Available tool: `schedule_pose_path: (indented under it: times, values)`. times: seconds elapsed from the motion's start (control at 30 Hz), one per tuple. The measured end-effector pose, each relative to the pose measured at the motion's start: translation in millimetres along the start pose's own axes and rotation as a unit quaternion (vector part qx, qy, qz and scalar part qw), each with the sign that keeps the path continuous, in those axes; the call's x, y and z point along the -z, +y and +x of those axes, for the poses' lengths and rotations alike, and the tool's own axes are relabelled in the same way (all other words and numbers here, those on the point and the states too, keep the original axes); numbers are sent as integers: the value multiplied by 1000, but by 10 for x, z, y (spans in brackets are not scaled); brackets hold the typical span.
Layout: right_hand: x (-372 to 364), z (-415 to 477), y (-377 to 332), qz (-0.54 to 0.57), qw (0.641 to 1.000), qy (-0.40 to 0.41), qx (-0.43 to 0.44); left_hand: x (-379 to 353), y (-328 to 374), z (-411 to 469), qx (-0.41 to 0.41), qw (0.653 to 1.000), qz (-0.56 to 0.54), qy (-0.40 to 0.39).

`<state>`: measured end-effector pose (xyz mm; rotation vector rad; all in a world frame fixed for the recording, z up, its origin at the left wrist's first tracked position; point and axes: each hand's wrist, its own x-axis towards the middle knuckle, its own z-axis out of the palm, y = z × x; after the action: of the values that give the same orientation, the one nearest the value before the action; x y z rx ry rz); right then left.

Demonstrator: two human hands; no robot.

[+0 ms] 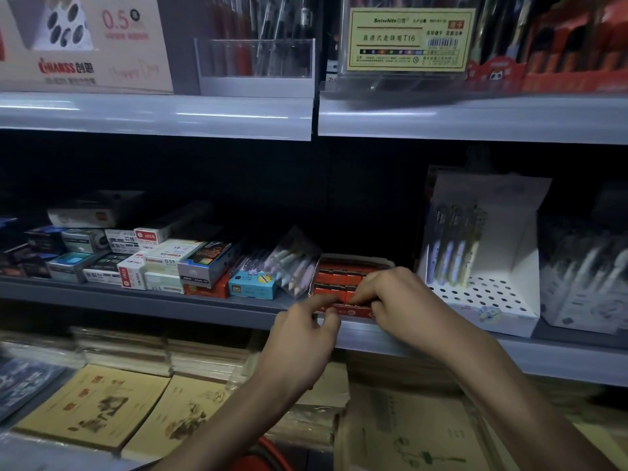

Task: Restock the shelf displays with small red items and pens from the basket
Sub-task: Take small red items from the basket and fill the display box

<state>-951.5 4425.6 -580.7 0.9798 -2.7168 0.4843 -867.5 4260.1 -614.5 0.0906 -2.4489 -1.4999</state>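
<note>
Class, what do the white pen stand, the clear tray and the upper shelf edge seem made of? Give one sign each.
White pen stand: likely matt card, with folded flaps and punched holes.
Clear tray: probably acrylic, see-through walls.
Shelf edge: glossy grey metal or plastic, light streaks.

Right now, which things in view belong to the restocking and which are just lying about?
Job: red display tray, small red boxes, right hand, left hand, white pen display.
Lying about: tan notebooks, blue Deli box, yellow label card.
</note>
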Motion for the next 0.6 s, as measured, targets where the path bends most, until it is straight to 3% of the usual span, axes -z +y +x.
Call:
schedule_pose_path:
  times: [0.2, 0.4, 0.6]
  values:
    - [-58, -198, -135, -53, 998, 16, -4, 39, 32, -15, -2, 1000, -7, -24]
    - [-27, -204, -126, 40, 998, 30, -40, 100, 100, 27, 0, 999, -28, -17]
    - [-94, -133, -170, -60, 997, 16, -50, 117, 151, 0, 1, 999, -22, -34]
